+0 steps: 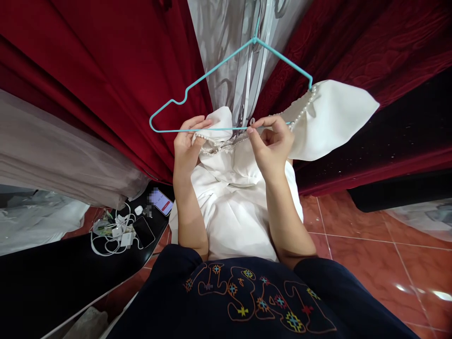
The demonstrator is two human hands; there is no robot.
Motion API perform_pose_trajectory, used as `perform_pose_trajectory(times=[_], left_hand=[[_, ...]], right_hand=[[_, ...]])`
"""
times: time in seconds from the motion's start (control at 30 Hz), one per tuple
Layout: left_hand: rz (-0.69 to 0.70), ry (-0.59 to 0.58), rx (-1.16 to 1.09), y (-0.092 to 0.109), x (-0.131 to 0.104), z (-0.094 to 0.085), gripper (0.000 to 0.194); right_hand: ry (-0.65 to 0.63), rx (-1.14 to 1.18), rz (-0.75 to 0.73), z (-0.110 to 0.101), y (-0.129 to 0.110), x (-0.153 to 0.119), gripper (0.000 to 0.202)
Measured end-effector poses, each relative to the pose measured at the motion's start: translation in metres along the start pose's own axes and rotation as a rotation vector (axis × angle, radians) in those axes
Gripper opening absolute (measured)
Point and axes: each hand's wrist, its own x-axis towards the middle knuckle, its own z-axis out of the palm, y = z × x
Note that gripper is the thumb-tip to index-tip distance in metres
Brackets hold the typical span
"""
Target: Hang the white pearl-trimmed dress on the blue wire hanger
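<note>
A white dress (240,207) with pearl-trimmed edges hangs from a turquoise hanger (219,66) in front of me. Its right sleeve (332,120) spreads out over the hanger's right shoulder, while the left sleeve (221,117) is bunched near the bottom bar. My left hand (188,148) is closed on the bunched sleeve's pearl edge, thumb in front and fingers behind, around the bar. At the middle of the bar, the thumb and forefinger of my right hand (273,143) pinch beside a small white loop (252,121). Its other fingers are curled.
Red cloth (102,70) and grey sheer fabric (226,37) hang behind. To the left, a black bench (52,278) carries a lit phone (162,202), a dark phone (144,232) and tangled white cables (113,240). Red tiles (353,245) cover the floor at right.
</note>
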Motion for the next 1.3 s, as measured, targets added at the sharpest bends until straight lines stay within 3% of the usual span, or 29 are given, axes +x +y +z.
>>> perform_pose_trajectory(times=[0.1, 0.23, 0.37, 0.43, 0.57, 0.67, 0.83, 0.97, 1.13, 1.3], left_hand=[[-0.002, 0.011, -0.05, -0.003, -0.001, 0.011, 0.042], [0.004, 0.108, -0.141, 0.001, -0.004, 0.027, 0.025], [0.014, 0.176, -0.166, 0.004, -0.001, 0.034, 0.026], [0.021, 0.18, -0.163, 0.006, 0.0, 0.034, 0.03], [0.013, 0.169, -0.149, 0.012, 0.001, 0.034, 0.034], [-0.007, 0.172, -0.145, 0.015, 0.0, 0.034, 0.034], [-0.008, 0.174, -0.112, 0.016, -0.001, 0.036, 0.033], [0.017, 0.189, -0.078, 0.017, -0.001, 0.036, 0.031], [0.017, 0.156, -0.043, 0.021, -0.001, 0.033, 0.031], [0.009, 0.158, -0.033, 0.025, -0.002, 0.031, 0.03]], right_hand=[[0.001, -0.003, -0.01, 0.003, 0.001, 0.0, 0.021], [-0.013, -0.009, -0.014, 0.004, 0.0, -0.003, 0.021], [-0.069, 0.001, -0.015, -0.003, -0.009, -0.008, 0.023], [0.02, -0.014, -0.045, -0.011, -0.013, -0.008, 0.025], [0.345, -0.104, -0.156, -0.037, -0.007, 0.002, 0.022], [0.442, -0.172, -0.206, -0.059, 0.008, 0.01, 0.031], [0.308, -0.295, -0.103, -0.069, 0.019, 0.007, 0.05], [0.291, -0.253, -0.049, -0.056, 0.017, 0.009, 0.044], [0.244, -0.199, 0.035, -0.05, 0.024, 0.034, 0.03], [0.194, -0.203, 0.028, -0.042, 0.034, 0.048, 0.034]])
